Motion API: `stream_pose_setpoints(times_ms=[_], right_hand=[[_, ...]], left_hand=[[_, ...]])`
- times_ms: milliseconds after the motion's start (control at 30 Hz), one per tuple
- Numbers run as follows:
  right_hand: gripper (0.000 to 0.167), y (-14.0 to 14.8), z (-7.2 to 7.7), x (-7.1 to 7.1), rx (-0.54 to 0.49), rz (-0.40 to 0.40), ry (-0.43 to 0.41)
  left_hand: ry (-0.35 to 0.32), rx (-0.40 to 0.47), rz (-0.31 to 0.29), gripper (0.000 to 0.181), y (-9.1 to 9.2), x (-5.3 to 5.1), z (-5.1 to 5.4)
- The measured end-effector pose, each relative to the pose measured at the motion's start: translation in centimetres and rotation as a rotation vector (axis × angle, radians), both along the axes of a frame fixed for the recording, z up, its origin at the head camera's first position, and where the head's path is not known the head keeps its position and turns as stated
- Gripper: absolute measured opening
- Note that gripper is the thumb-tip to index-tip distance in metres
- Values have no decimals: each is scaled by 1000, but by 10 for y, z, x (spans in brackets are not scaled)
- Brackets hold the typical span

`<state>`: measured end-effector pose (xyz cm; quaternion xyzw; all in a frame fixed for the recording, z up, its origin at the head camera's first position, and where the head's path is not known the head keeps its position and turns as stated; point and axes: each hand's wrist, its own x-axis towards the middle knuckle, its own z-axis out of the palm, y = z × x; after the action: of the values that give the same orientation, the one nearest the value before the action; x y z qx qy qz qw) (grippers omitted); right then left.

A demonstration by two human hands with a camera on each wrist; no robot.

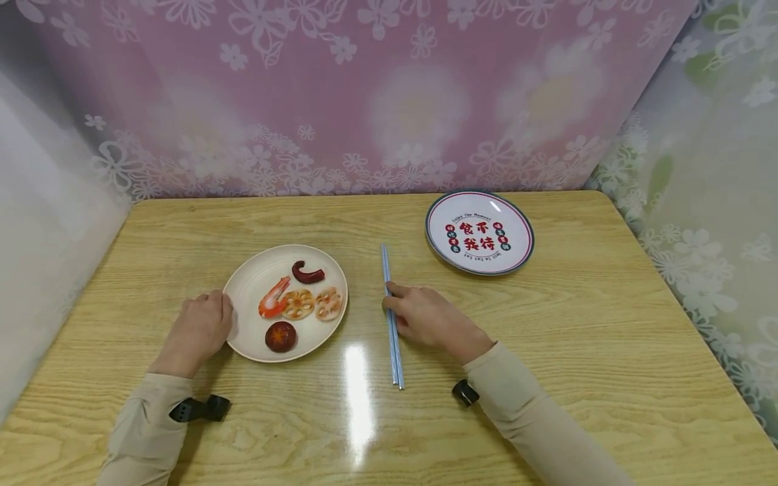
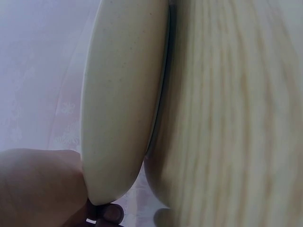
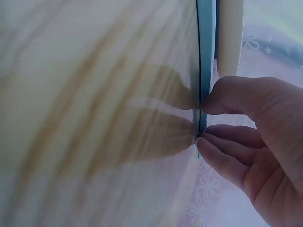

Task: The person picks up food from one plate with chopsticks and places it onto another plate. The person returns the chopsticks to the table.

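Note:
Near the table's middle, my right hand (image 1: pixel 428 316) pinches a pair of pale blue chopsticks (image 1: pixel 395 351) lying lengthwise on the wood. In the right wrist view, thumb and fingertips close in on the chopsticks (image 3: pixel 204 52) from both sides at table level. To the left, my left hand (image 1: pixel 203 324) grips the left rim of a cream plate (image 1: pixel 246 287). On that plate are a shrimp (image 1: pixel 275 297), a dark red tentacle piece (image 1: pixel 308 273), two lotus root slices (image 1: pixel 298 304) and a mushroom cap (image 1: pixel 281 336). The left wrist view shows the plate's side (image 2: pixel 120 94); most left fingers are hidden.
A white plate (image 1: pixel 480 236) with a dark rim and red lettering stands at the back right of the wooden table (image 1: pixel 547 405). Flowered curtains (image 1: pixel 389 115) hang behind the table and along its sides. Black wrist cameras (image 1: pixel 200 408) are strapped over both sleeves.

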<state>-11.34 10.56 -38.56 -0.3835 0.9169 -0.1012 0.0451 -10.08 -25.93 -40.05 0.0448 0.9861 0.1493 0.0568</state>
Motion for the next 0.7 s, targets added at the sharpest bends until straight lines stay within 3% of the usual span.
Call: stream_pose_setpoints(times_ms=[300, 533, 700], right_hand=[[16, -2, -1, 1, -10, -11, 0], [15, -3, 0, 4, -19, -19, 21], [18, -2, -1, 4, -38, -19, 24]], left_hand=[[-18, 4, 8, 42, -1, 0, -2], [23, 21, -8, 39, -2, 0, -2], [-7, 34, 5, 42, -1, 1, 0]])
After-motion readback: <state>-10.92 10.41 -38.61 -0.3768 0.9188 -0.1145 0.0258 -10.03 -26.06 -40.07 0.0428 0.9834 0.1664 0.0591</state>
